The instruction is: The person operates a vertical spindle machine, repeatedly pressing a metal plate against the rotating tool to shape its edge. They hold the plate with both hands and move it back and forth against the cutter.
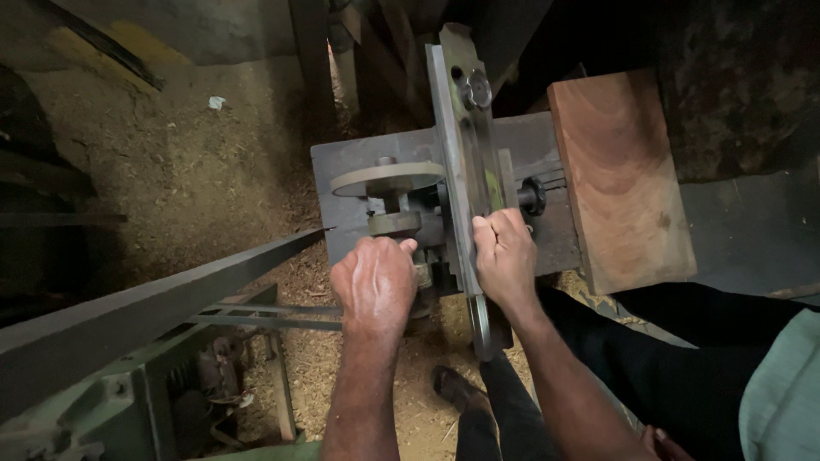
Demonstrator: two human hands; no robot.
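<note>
Machine table (359, 158): I am standing over a grey metal slab that is sitting above a floor thick with sawdust (196, 171); everything my hands are working on is mounted on it.

Wooden block (622, 175): a reddish plank is lying on the table's right part, its long side running away from me, well to the right of both my hands.

Steel guide bar (457, 154): this long flat bar is running from near my body straight away toward the far edge, crossing the table's middle; its long axis is lining up with my right forearm.

Round wheel (389, 177): a flat disc is sitting on a short spindle, left of the bar and just beyond my left knuckles.

Black knob (531, 195): it is poking out right of the bar, just past my right fingertips.

Right hand (506, 256): I am wrapping it around the bar's near stretch, fingers curled tight on the edge, so this hand is the one on the bar.

Left hand (376, 282): I am closing it over the fitting below the wheel; what exactly sits under my palm I cannot tell.
</note>
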